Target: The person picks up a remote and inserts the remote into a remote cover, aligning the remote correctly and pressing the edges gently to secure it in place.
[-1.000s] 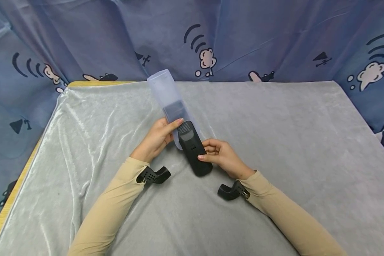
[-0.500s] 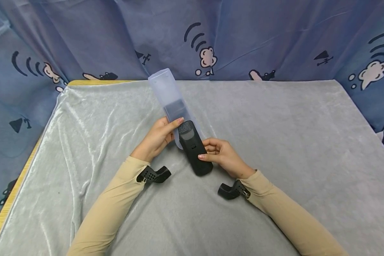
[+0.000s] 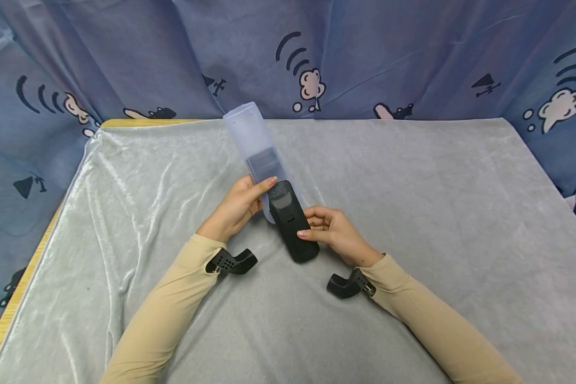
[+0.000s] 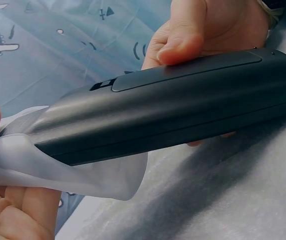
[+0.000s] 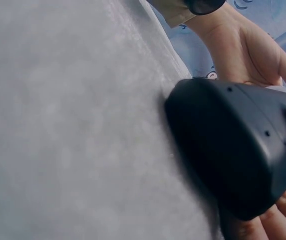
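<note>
Black handheld device [image 3: 293, 229], back face up, its far end within the mouth of a translucent cover [image 3: 249, 130]; a dark section shows through the cover's wall. The device lies slantwise over the middle of a grey cloth [image 3: 413, 213]. The left hand [image 3: 232, 208] grips the cover near its mouth, thumb above, fingers bent beneath. The right hand [image 3: 333, 234] pinches the device's near half between thumb and curled fingers. Beyond the cloth hangs a blue printed curtain [image 3: 389, 48]; a yellow wooden edge [image 3: 149, 122] shows at the far left.
</note>
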`<action>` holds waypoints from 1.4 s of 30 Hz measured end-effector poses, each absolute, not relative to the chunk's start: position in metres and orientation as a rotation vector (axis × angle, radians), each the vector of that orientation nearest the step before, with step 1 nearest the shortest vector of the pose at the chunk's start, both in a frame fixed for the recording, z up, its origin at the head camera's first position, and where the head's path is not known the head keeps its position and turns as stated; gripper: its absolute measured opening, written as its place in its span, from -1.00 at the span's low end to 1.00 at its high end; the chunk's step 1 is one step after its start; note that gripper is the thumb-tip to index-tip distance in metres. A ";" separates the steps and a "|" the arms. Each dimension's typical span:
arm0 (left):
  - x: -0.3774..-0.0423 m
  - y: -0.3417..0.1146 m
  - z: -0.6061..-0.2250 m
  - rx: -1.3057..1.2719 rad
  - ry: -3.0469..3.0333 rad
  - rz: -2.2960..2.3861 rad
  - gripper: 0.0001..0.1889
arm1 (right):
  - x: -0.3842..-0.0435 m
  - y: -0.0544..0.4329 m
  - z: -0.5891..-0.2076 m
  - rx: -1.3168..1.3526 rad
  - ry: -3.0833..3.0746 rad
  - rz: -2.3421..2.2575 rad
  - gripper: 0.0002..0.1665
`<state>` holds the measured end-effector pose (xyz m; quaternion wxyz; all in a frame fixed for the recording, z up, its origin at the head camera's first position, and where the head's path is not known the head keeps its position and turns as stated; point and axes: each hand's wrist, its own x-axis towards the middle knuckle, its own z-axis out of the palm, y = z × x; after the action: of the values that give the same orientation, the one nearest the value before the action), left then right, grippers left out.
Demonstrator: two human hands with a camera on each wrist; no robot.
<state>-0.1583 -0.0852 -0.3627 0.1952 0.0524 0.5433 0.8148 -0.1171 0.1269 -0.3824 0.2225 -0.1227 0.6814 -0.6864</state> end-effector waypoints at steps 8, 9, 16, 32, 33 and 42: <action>-0.158 -0.084 -0.363 0.144 1.526 2.282 -0.86 | -0.117 0.127 -0.382 -0.325 1.870 -1.902 -0.60; -0.158 -0.084 -0.363 0.142 1.524 2.284 -0.87 | -0.117 0.127 -0.382 -0.322 1.870 -1.903 -0.60; -0.157 -0.083 -0.363 0.150 1.506 2.293 -0.85 | -0.116 0.128 -0.381 -0.309 1.854 -1.916 -0.60; -0.161 -0.093 -0.354 0.085 1.550 2.325 -0.88 | -0.117 0.125 -0.382 -0.303 2.013 -1.756 -0.62; -0.161 -0.093 -0.354 0.088 1.549 2.328 -0.88 | -0.117 0.126 -0.382 -0.307 2.016 -1.755 -0.62; -0.159 -0.092 -0.354 0.192 1.498 2.309 -0.84 | -0.119 0.128 -0.385 -0.305 1.986 -1.782 -0.65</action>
<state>-0.1592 -0.0917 -0.3538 0.1901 0.0683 0.5331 0.8216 -0.1190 0.1281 -0.3854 0.2257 -0.1107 0.7204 -0.6464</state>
